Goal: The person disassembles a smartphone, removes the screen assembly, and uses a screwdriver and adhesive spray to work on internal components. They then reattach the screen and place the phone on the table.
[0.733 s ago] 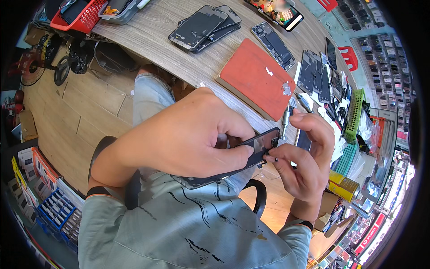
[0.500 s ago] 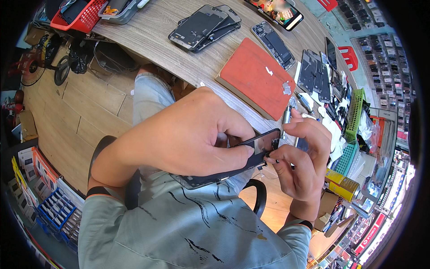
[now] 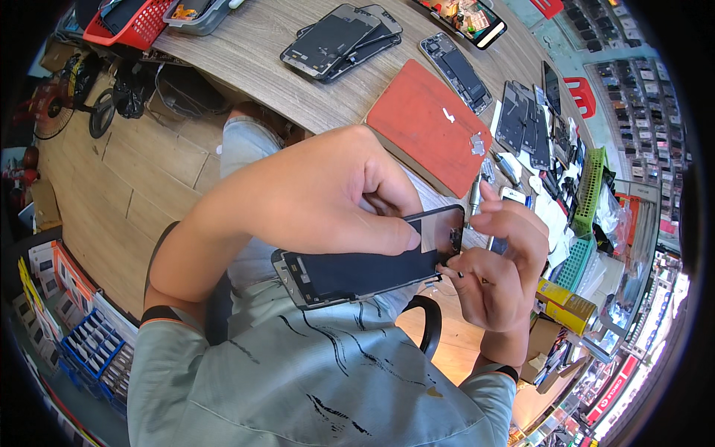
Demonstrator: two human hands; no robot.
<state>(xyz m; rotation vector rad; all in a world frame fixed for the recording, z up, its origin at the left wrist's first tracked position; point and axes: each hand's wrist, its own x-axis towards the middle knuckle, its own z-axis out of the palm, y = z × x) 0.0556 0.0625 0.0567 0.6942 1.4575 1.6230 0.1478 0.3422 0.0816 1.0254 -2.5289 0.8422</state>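
Observation:
Above my lap, my left hand (image 3: 372, 201) grips a phone screen panel (image 3: 350, 276), its thumb across the black back and the fingers behind the far edge. The panel lies tilted, with a pale patch and small parts near its right end. At that end my right hand (image 3: 495, 272) pinches with thumb and index finger at the near corner, by a small dark flex part. What exactly sits in the pinch is too small to make out. The other right fingers are curled loosely.
A red-covered book (image 3: 428, 123) lies at the table's near edge. Behind it are stacked screen panels (image 3: 342, 41), an opened phone (image 3: 456, 71) and a lit phone (image 3: 469, 21). Tools and a green basket (image 3: 590, 186) crowd the right. A yellow can (image 3: 566, 305) stands by my right wrist.
My left hand has tipped the panel so more of its black back faces up, and its left end has risen. My right hand stays pinched at the same corner, barely shifted.

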